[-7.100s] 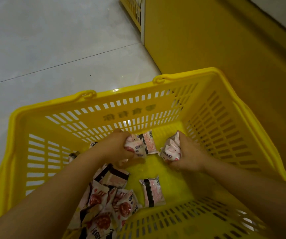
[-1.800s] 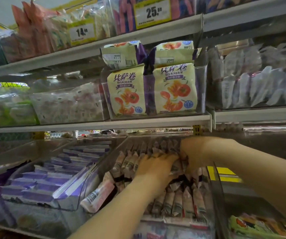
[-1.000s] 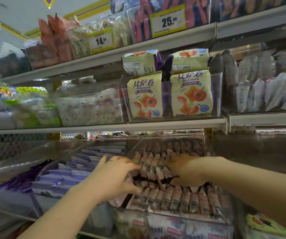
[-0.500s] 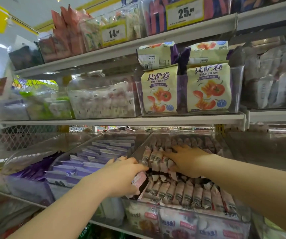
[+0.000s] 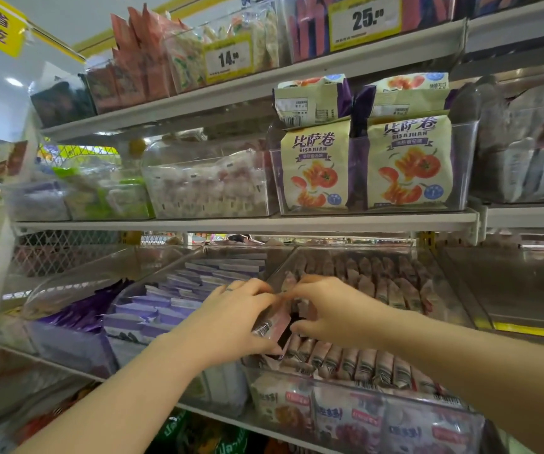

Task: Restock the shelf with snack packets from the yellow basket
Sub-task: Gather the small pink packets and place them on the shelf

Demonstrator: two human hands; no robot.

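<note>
left hand (image 5: 231, 319) grips glossy pink barcoded snack packet (image 5: 272, 324) over clear plastic bin (image 5: 346, 384) | right hand (image 5: 333, 309) pinches upright packets (image 5: 378, 365) inside | cream bags (image 5: 316, 172) read "BISAJUAN" | yellow price tags (image 5: 228, 59): "14", "25"

Mid-frame, the shelf edges (image 5: 231, 224): painted metal, off-white, smooth and matt. Lower half, the bins (image 5: 450, 290): clear hard plastic, glossy, with bright reflections. Centre, the snack packet (image 5: 269, 324), and below right the rows of packets (image 5: 362, 365): thin pink plastic film, shiny, ends crimped. Centre right, the cream bags (image 5: 316, 168): film with a duller, paper-like face. Top, the price labels (image 5: 228, 59): yellow printed card. Left, the backing mesh (image 5: 61, 253): wire.
</note>
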